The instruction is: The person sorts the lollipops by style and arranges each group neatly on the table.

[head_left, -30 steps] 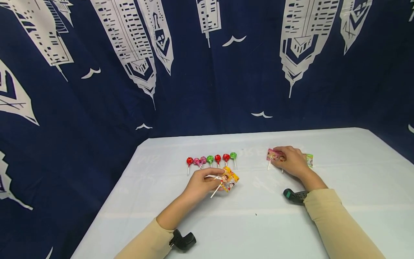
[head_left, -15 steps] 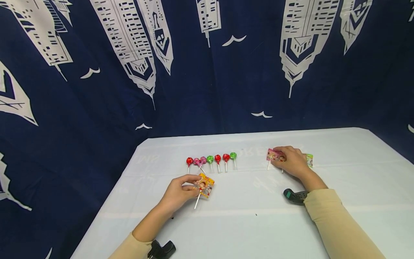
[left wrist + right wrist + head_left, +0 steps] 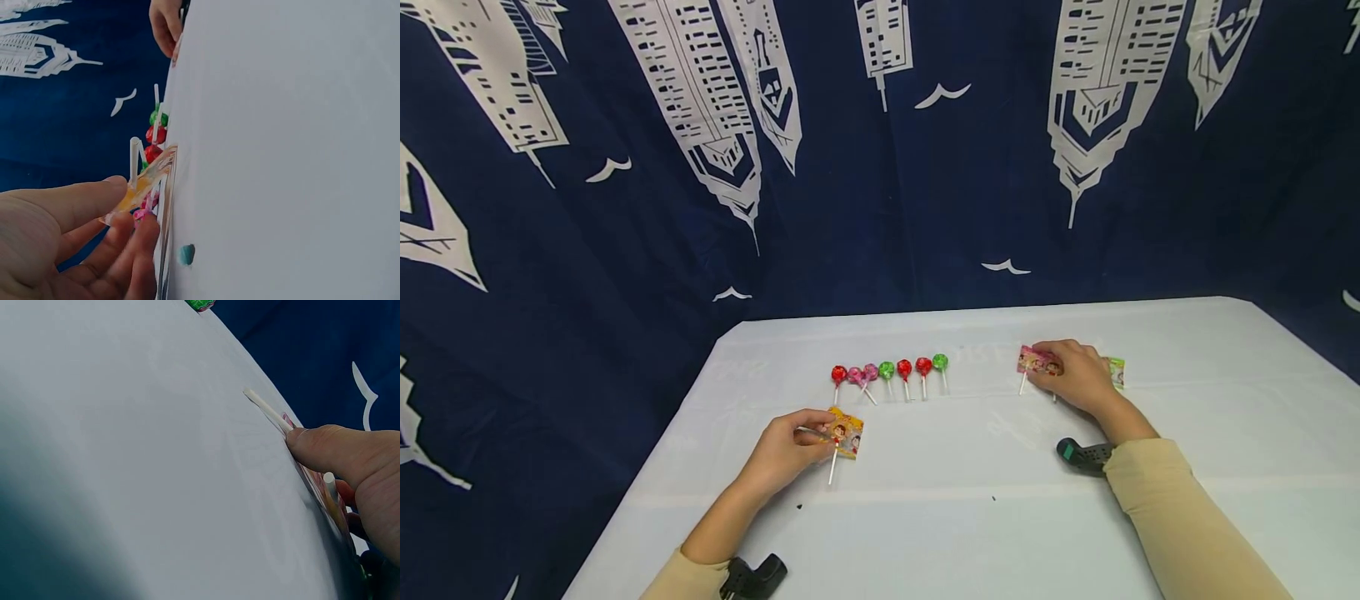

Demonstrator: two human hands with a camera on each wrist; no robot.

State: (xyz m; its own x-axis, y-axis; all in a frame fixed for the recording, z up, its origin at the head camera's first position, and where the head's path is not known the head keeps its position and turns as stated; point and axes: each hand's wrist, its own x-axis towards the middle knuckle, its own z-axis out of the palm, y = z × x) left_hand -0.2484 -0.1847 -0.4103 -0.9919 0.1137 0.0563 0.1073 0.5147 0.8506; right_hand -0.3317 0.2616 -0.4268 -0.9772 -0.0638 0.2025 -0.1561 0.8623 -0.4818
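My left hand (image 3: 782,454) pinches a lollipop in a flat yellow-orange wrapper (image 3: 846,433) between thumb and fingers, held near the left end of a row of round lollipops. Its white stick points down in the head view; in the left wrist view the stick (image 3: 134,156) stands above my thumb. Farther right, my right hand (image 3: 1078,377) holds a lollipop in a flat pink wrapper (image 3: 1032,359) at the table, thumb at the near side by a white stick (image 3: 265,407). A second stick shows under the palm, its candy mostly hidden. A green wrapper (image 3: 1117,372) peeks out beyond this hand.
Round red, pink and green lollipops (image 3: 905,367) lie in a row toward the back of the white table (image 3: 940,533), sticks facing me. Two pink ones have crossing sticks. A small dark speck (image 3: 799,506) lies near my left forearm. Behind hangs a navy curtain (image 3: 880,217).
My left hand has moved left and slightly toward me with the yellow-wrapped lollipop, uncovering the sticks of the row. The right hand has stayed in place.
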